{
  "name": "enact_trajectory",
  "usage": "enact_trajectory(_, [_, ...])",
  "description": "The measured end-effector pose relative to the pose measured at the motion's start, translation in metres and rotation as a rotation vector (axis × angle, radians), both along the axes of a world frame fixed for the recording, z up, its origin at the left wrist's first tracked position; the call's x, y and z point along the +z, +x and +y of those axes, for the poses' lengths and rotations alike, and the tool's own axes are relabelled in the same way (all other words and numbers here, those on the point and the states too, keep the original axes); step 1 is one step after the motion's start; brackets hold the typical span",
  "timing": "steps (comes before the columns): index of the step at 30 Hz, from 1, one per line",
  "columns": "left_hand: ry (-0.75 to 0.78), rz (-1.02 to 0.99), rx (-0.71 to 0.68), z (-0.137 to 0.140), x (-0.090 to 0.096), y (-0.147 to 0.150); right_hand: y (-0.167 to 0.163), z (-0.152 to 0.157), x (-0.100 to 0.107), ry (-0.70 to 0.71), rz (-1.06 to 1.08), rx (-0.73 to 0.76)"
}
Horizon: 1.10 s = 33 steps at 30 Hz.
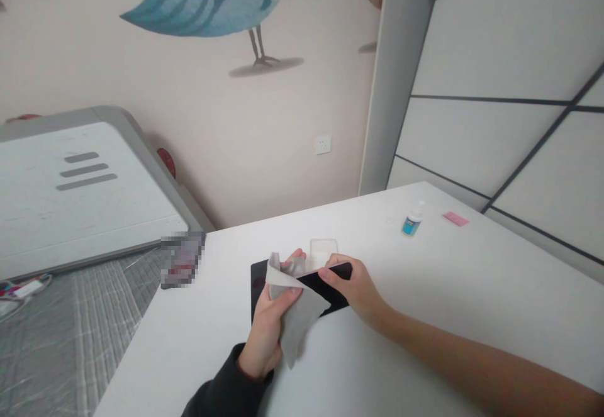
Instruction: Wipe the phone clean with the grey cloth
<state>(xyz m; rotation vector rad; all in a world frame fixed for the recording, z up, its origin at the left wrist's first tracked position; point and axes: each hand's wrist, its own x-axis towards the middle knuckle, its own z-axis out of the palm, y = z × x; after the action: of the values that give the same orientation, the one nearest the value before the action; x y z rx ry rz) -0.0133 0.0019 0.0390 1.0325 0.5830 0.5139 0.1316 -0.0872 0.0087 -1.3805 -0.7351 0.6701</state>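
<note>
Your dark tablet (pixel 330 291) lies near the front middle of the white surface (pixel 448 291), its left part hidden by your hand and cloth. Your left hand (pixel 268 326) has its grip clamped on a grey cloth (pixel 295 313), pressed against the tablet's face. Your right hand (pixel 353 285) pinches the tablet's top right edge, fingers closed on it. Just behind sits a clear case (pixel 323 250). Well apart, toward the far right, stand a small bottle (pixel 412 221) and a pink slip (pixel 455 218). Nothing lies between them and the tablet.
</note>
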Motion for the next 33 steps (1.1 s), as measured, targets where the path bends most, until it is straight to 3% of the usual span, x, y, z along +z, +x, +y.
enact_trajectory(8, [0.362,0.195,0.238,0.021,-0.014,0.004,0.004,0.001,0.000,0.011,-0.057,0.005])
enact_trajectory(14, [0.602,0.169,0.460,0.025,-0.022,0.008,-0.003,0.003,0.000,0.029,-0.040,-0.012])
enact_trajectory(18, [0.711,0.216,0.553,0.023,-0.019,0.006,-0.009,0.003,-0.001,0.021,-0.022,0.021])
enact_trajectory(23, [0.962,0.303,0.622,0.019,-0.008,0.000,-0.013,0.003,-0.002,0.005,0.010,0.014])
enact_trajectory(26, [0.945,0.278,0.508,0.019,-0.003,-0.001,-0.014,0.003,-0.003,0.003,0.005,-0.014])
enact_trajectory(33, [0.630,0.207,0.236,0.017,-0.006,0.001,-0.011,0.002,-0.003,0.041,-0.023,-0.141])
